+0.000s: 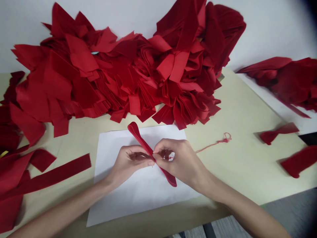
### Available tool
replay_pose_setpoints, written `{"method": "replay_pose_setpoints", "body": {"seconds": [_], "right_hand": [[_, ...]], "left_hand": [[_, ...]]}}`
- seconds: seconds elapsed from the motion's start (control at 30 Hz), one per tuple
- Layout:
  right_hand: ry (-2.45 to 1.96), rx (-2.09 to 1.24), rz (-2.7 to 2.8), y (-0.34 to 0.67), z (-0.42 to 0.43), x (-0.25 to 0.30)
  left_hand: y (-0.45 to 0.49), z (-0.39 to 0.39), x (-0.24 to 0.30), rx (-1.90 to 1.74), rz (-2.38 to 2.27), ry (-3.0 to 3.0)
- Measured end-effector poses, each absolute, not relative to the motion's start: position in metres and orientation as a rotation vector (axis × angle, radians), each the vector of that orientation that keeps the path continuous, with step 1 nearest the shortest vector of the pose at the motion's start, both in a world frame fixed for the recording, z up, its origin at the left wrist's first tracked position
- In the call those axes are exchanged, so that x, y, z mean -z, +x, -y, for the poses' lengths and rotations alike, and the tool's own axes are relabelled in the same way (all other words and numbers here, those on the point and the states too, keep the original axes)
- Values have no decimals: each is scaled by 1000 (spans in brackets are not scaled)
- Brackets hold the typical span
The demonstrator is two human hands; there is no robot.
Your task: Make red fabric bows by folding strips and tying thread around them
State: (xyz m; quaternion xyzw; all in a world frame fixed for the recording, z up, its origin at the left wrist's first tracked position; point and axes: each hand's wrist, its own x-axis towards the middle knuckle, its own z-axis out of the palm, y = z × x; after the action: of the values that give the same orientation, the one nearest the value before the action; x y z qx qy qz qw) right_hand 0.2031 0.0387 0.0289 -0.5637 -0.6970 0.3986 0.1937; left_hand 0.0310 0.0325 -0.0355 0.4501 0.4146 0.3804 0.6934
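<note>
While our left hand (130,162) and right hand (177,158) are both closed on a folded red fabric strip (140,138), its loop rises beyond our fingers and its other end hangs just below the right hand. A red thread (213,144) trails from the right hand across the table (237,165). White paper (138,201) lies under our grip, and a big heap of red fabric pieces (133,79) sits beyond it.
</note>
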Motion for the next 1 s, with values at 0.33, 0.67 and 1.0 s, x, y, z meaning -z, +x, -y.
{"method": "replay_pose_setpoints", "body": {"seconds": [0.33,0.67,1.0], "right_hand": [[-1490,-1193,1946,204,-40,-26],[-1113,-1615,1841,225,-50,-33],[-1119,-1507,2030,237,-52,-41]], "left_hand": [[31,-36,36,-834,-960,988],[27,-39,38,-759,-629,800],[22,-43,34,-619,-431,698]]}}
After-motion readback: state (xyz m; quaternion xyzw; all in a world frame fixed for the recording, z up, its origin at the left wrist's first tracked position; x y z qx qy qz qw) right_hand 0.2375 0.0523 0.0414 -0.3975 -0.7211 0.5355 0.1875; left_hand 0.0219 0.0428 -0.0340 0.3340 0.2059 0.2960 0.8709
